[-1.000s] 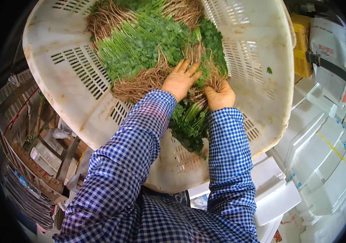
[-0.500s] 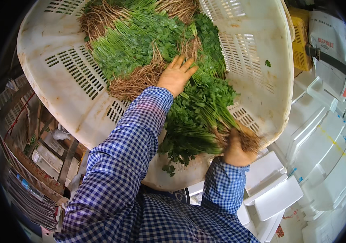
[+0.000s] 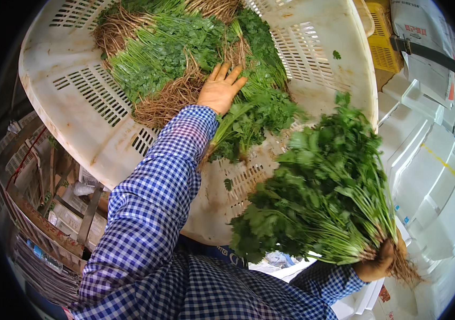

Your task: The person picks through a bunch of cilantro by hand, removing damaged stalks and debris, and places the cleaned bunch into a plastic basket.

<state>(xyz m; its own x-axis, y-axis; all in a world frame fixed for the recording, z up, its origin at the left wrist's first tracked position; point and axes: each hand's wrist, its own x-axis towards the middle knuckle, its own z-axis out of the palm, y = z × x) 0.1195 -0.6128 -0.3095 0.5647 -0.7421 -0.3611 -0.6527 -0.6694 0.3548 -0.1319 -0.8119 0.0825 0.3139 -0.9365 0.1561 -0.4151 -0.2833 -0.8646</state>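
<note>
At the lower right, my right hand point(image 3: 379, 264) is closed round the root end of a bunch of cilantro point(image 3: 323, 186). Its leaves fan out up and to the left, past the rim of a large white plastic basket point(image 3: 339, 80). My left hand point(image 3: 219, 90) rests with fingers spread on the cilantro inside the basket, beside a clump of brown roots point(image 3: 169, 101). More green bunches point(image 3: 158, 53) with roots fill the far part of the basket. A few loose stems point(image 3: 225, 130) lie below my left wrist.
White foam boxes point(image 3: 430, 176) are stacked on the right. Behind them stand a yellow crate point(image 3: 382, 42) and a white sack point(image 3: 424, 26) with a dark strap. A wooden frame point(image 3: 51, 224) and a stack of dark flat sheets point(image 3: 46, 277) are at the left.
My right hand has lifted a cilantro bunch out of the basket, toward the lower right. The basket's slotted floor now shows where it lay. My left hand stays spread on the pile.
</note>
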